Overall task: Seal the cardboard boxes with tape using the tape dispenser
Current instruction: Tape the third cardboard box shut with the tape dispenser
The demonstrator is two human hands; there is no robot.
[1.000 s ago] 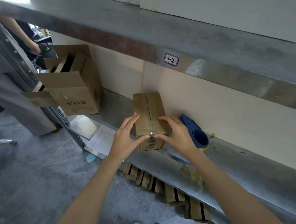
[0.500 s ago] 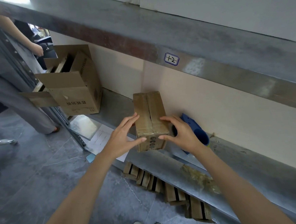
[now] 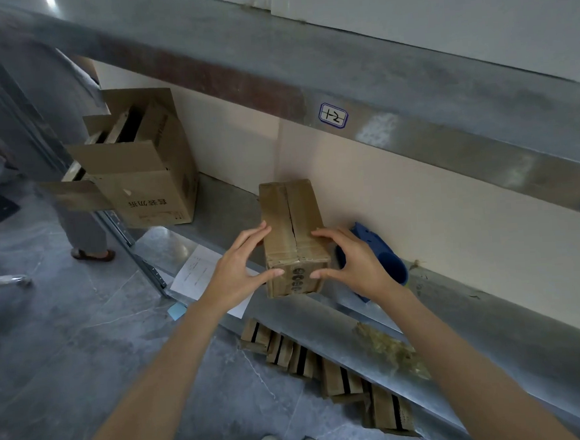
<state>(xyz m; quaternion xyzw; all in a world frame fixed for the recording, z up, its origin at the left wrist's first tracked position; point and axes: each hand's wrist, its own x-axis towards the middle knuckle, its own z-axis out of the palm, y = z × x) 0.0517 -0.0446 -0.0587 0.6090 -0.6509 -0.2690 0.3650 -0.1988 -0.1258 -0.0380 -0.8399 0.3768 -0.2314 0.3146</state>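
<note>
- Small brown cardboard box [image 3: 290, 226]: on the grey metal shelf [image 3: 494, 312] against the cream wall, flaps closed, centre seam facing up.
- Left hand [image 3: 237, 275]: fingers spread, tips at the box's left top edge, thumb on its near face.
- Right hand [image 3: 357, 266]: fingers spread, tips on the box's top right, thumb on the near face.
- Blue plastic tape dispenser [image 3: 393, 269]: on the shelf just right of the box, partly hidden by the right hand.
- Large open cardboard carton [image 3: 149, 192]: further left on the shelf.
- Flattened cardboard boxes [image 3: 330, 371]: in a row on the floor.

Metal shelf [image 3: 511, 311], sm box [image 3: 292, 226] mid, blue tape dispenser [image 3: 393, 269] beside it, lg open box [image 3: 149, 192] L
</note>
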